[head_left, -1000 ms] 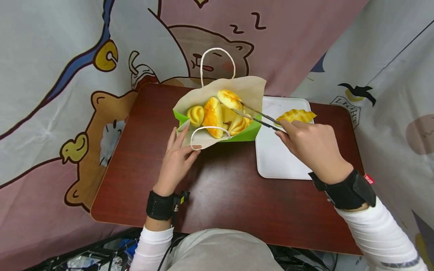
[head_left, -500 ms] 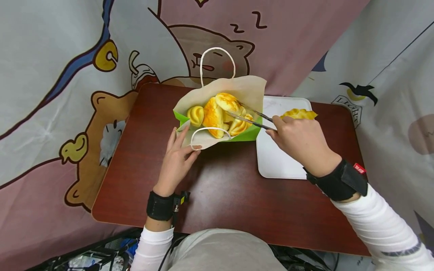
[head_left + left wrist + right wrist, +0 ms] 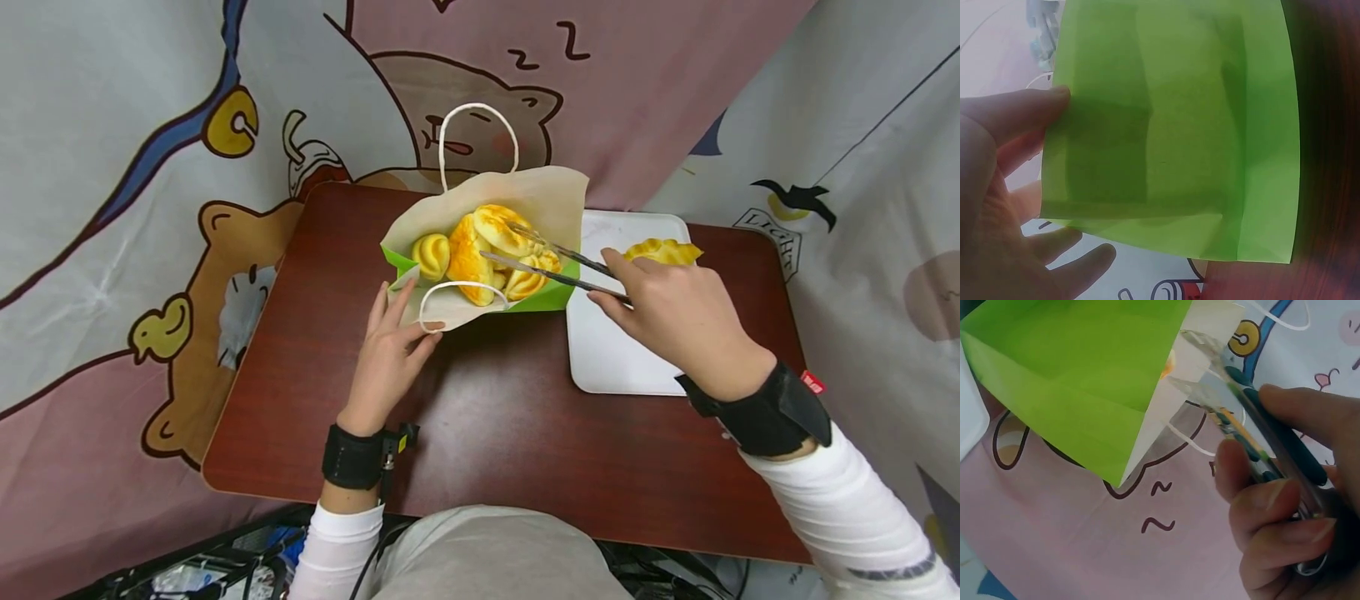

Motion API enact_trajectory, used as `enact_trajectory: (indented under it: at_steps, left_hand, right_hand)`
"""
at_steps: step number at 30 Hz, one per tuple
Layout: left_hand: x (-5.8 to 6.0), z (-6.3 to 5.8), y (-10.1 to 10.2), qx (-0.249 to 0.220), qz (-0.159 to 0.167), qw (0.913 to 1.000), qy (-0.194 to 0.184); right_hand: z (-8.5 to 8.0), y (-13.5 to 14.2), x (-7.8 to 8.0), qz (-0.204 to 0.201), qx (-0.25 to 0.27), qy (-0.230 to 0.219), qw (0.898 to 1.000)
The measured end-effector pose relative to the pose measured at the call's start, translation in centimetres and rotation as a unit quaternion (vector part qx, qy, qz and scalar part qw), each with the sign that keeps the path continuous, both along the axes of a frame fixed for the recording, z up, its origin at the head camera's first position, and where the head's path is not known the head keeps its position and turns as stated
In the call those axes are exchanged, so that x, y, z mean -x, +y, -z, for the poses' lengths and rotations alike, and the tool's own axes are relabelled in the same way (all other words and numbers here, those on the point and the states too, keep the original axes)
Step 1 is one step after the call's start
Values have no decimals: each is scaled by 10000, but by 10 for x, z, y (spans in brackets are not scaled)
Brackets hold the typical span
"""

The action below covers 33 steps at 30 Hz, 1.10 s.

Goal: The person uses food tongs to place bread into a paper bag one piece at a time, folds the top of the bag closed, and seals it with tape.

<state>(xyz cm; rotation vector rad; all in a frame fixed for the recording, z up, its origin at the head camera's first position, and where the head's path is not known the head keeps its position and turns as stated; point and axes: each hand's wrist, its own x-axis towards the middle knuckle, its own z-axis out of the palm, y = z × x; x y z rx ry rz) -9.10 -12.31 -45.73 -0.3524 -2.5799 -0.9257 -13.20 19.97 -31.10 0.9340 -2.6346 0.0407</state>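
Note:
A green paper bag [image 3: 553, 295] with a pale inside and white cord handles stands open at the back of the table. Several golden bread rolls fill it. My left hand [image 3: 386, 358] pinches the bag's near rim, thumb on the green outside [image 3: 1179, 125] in the left wrist view. Tongs [image 3: 577, 257] with teal grips [image 3: 1282, 437] are held in my right hand [image 3: 675, 312], fingers curled round the handles. Their tips are spread, one lying over the topmost bread roll [image 3: 495, 225] and the other along its near side.
On the right, a white tray [image 3: 630, 358] carries one more yellow, ridged bread [image 3: 663, 250], partly hidden by my right hand. The brown table [image 3: 495, 467] meets a printed cloth [image 3: 637, 100] close behind the bag.
The top bread roll has sunk slightly left and toward me among the others. The tongs' tips have spread apart and reach further left. My left hand stays at the rim.

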Motion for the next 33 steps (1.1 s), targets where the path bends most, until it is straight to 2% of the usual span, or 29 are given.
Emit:
enact_trajectory:
  at_steps: [5, 9, 13, 17, 21, 24, 29, 33]
  left_hand:
    - [1, -1, 1, 51, 3, 10000, -49]
    - [1, -1, 2, 100, 6, 9999, -67]
    - [2, 1, 3, 54, 10, 10000, -58]
    - [3, 2, 4, 39, 29, 10000, -58]
    - [4, 3, 4, 57, 39, 10000, -33]
    - [5, 3, 4, 79, 39, 10000, -10]
    - [4, 2, 3, 91, 18, 10000, -9]
    - [3, 1, 2, 50, -6, 10000, -16]
  right_hand:
    - [4, 10, -2, 229, 278, -48, 9993]
    - [8, 23, 0, 345, 788, 127, 9962]
    - [10, 35, 2, 598, 1352, 166, 9889]
    - [12, 47, 0, 954, 1917, 146, 9767]
    - [18, 61, -3, 1353, 2506, 199, 9584]
    - [26, 71, -5, 1750, 2963, 137, 9388]
    - [42, 85, -8, 2533, 3497, -297, 9015]
    - [57, 94, -10, 3024, 3656, -700, 8775]
